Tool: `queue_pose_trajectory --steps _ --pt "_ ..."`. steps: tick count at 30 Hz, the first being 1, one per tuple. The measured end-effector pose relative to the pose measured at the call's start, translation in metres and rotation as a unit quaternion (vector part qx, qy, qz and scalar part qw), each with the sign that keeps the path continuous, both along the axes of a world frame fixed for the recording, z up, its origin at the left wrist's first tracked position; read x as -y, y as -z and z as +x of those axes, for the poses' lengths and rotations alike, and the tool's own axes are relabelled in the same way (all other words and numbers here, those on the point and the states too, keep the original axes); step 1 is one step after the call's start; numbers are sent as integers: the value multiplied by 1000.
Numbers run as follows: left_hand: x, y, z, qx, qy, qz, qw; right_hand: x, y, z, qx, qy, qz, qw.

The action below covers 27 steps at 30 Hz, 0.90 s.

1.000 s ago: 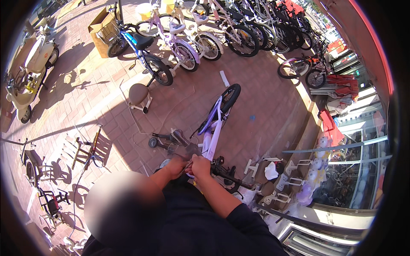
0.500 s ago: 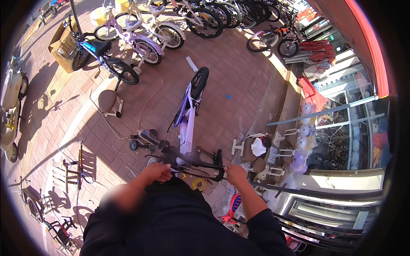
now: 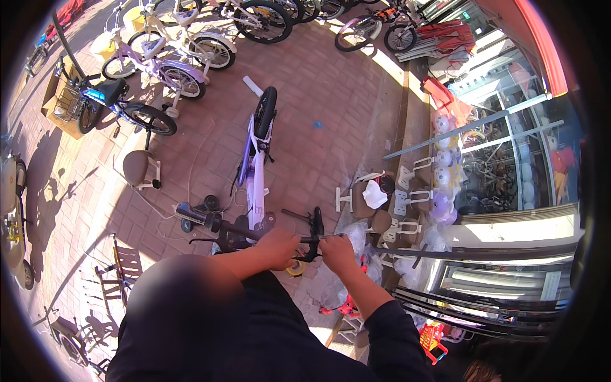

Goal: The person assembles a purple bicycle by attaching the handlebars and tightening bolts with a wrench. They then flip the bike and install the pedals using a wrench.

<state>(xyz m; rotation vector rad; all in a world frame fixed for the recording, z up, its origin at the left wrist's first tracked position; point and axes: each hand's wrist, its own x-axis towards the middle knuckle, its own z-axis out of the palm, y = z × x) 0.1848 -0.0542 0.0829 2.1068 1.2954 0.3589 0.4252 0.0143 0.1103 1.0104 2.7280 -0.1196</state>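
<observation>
Bicycle (image 3: 255,191): on the brick paving (image 3: 302,149), left of the paving's right edge, where the shop step (image 3: 396,127) runs. From my remote view, it lies ahead and to the left of both hands.
Long axis: frame pointing almost straight away from the body, its far end a touch to the right, at the far wheel (image 3: 265,113).
Handlebar (image 3: 238,230): set crosswise at the near end, from a black grip on the left toward the hands on the right.
Nearer hand: the left hand (image 3: 280,247), just right of the frame's near end; the right hand (image 3: 338,253) is farther out, past it.
Left fingers: curled in at the handlebar's right part; I cannot tell whether they pinch anything.
Right fingers: bent inward, near the handlebar's right end; I cannot make out what, if anything, is between them.
Frame colours: white and lilac, with a deeper purple part along its left side; black tyre, black handlebar.
Near the hands: a yellow ring (image 3: 294,268) just below the left one, clear plastic wrap (image 3: 357,235) right of the right one.
Paving's left side: a brown seat (image 3: 135,168) on a pale support, well apart from the bicycle.
</observation>
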Motion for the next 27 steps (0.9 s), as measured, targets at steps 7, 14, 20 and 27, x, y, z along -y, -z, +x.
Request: queue_pose_trajectory --steps 7,14,20,27 --pt "-21 10 45 -35 -21 -147 988 -3 1 -2 46 -100 26 994" --pt "-18 15 46 -38 -41 -126 990 -4 6 4 43 -80 -15 996" --pt "-16 17 44 -5 -56 -112 992 10 13 3 -45 78 -58 994" --pt "-7 24 49 0 -80 -62 995 44 26 -23 -68 377 -76 921"
